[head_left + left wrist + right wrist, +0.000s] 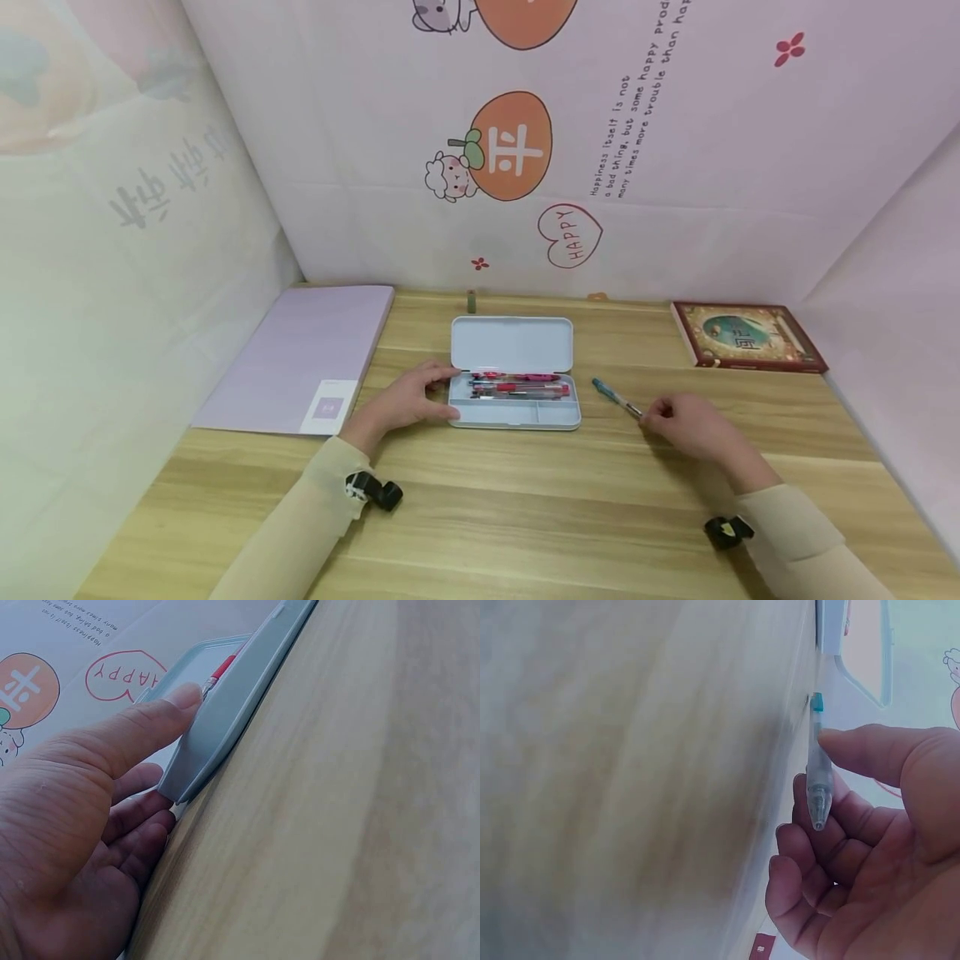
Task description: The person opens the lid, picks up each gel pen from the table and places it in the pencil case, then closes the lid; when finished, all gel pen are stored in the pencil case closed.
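A pale blue pencil case (495,413) lies open on the table, its lid (512,344) tipped back. Several pens (521,389), some with red or pink parts, rest in its rear compartment. My left hand (405,400) holds the case's left end; in the left wrist view the thumb (184,696) is on the rim and the fingers are at the far side. To the right of the case, my right hand (693,429) pinches a clear pen (819,769) with a teal end. That teal end points toward the case, while the tip lies by my fingers.
A lilac folder or pad (300,350) lies at the left by the wall. At the back right is a book (750,335) with an ornate cover. Printed cloth walls (360,167) enclose the wooden table (525,517). A small greenish object (471,302) is near the back edge.
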`<state>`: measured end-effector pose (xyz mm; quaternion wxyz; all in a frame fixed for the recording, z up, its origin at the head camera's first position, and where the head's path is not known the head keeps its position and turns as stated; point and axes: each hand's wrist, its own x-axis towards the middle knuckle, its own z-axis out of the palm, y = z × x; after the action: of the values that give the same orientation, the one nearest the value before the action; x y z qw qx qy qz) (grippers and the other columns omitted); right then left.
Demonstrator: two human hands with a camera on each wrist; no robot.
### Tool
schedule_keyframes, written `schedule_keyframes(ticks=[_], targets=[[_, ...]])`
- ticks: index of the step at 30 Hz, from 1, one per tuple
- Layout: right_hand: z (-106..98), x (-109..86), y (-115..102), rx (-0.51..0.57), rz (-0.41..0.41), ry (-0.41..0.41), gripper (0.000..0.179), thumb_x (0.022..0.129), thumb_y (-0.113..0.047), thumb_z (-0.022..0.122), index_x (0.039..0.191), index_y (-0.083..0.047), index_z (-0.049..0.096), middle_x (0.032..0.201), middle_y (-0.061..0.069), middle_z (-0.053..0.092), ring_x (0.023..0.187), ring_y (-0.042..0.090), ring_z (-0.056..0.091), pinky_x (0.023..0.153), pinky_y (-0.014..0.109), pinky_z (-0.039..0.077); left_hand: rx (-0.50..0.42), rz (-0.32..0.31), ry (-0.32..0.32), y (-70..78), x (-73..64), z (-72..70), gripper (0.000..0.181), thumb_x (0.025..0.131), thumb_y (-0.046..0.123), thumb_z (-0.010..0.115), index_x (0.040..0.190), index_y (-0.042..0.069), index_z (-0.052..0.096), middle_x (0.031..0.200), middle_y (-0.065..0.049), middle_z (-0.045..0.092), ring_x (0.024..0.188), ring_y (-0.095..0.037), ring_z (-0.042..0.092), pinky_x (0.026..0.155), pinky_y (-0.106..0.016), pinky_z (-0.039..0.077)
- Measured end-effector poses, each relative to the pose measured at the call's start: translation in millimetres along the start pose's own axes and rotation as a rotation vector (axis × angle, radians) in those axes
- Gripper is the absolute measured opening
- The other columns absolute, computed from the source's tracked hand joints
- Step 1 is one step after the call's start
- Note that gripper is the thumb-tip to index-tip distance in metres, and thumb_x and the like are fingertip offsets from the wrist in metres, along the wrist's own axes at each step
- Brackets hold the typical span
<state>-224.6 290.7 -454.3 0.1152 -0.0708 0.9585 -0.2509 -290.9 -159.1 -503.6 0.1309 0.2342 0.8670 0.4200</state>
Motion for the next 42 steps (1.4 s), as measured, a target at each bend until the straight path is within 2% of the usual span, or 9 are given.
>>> schedule_keyframes(ticks=[8,14,20,25,30,36,42], targets=[[-6.3,4.4,-5.9,0.048,0.005,0.025,0.023,0.100,-0.029,0.058,0.097,-0.006,0.065,0.070,0.002,0.050,0.061,0.018,0.044,0.051,0.031,0.037,0.008,0.008,0.007,-1.6,1.4,0.4,0.076,0.076,0.044,0.083,0.142,0.020,0.054,0.132,0.003,0.050,0.113,-0.016,0.050,0.100,-0.039,0.040],[-5.7,10.9,-19.8,0.040,-0.069,0.048,0.024,0.100,-0.030,0.057,0.102,-0.008,0.065,0.071,0.001,0.050,0.063,0.019,0.045,0.053,0.032,0.037,0.002,0.005,0.007,-2.0,1.6,0.3,0.076,0.076,0.044,0.084,0.142,0.019,0.054,0.132,0.003,0.051,0.112,-0.016,0.050,0.100,-0.038,0.040],[3.7,24.3,-40.7,0.041,-0.118,0.043,0.020,0.100,-0.028,0.059,0.101,-0.009,0.066,0.077,0.002,0.054,0.067,0.019,0.047,0.057,0.034,0.040,-0.008,-0.004,0.002,-0.3,2.0,0.1,0.076,0.075,0.042,0.084,0.141,0.019,0.055,0.131,0.002,0.051,0.112,-0.017,0.050,0.099,-0.038,0.040],[15.8,36.3,-63.0,-0.016,-0.202,0.066,0.012,0.097,-0.021,0.063,0.097,-0.010,0.067,0.083,-0.001,0.059,0.072,0.018,0.050,0.062,0.034,0.043,0.001,-0.002,0.005,-0.6,1.7,-0.1,0.076,0.076,0.043,0.084,0.141,0.019,0.055,0.131,0.001,0.051,0.112,-0.017,0.049,0.099,-0.038,0.040],[30.3,47.0,-83.1,-0.063,-0.269,0.044,0.006,0.096,-0.018,0.065,0.093,-0.012,0.065,0.085,-0.002,0.060,0.075,0.016,0.052,0.065,0.033,0.044,0.003,0.007,0.007,-1.5,1.9,-0.3,0.077,0.075,0.045,0.084,0.141,0.019,0.055,0.132,0.002,0.051,0.112,-0.017,0.050,0.099,-0.038,0.040],[38.7,55.2,-106.8,-0.090,-0.279,0.018,0.007,0.095,-0.019,0.067,0.091,-0.014,0.064,0.082,-0.003,0.058,0.074,0.016,0.052,0.066,0.032,0.045,0.002,0.009,0.011,-1.5,1.3,-1.0,0.077,0.075,0.044,0.084,0.141,0.018,0.055,0.133,0.001,0.051,0.113,-0.017,0.051,0.100,-0.039,0.041],[44.6,61.0,-120.0,-0.128,-0.308,0.016,0.008,0.092,-0.019,0.070,0.089,-0.016,0.064,0.079,-0.005,0.058,0.073,0.016,0.051,0.067,0.032,0.045,0.007,0.021,0.015,-0.9,1.1,-0.8,0.078,0.074,0.044,0.085,0.141,0.016,0.055,0.135,-0.002,0.050,0.115,-0.019,0.051,0.101,-0.041,0.041]])
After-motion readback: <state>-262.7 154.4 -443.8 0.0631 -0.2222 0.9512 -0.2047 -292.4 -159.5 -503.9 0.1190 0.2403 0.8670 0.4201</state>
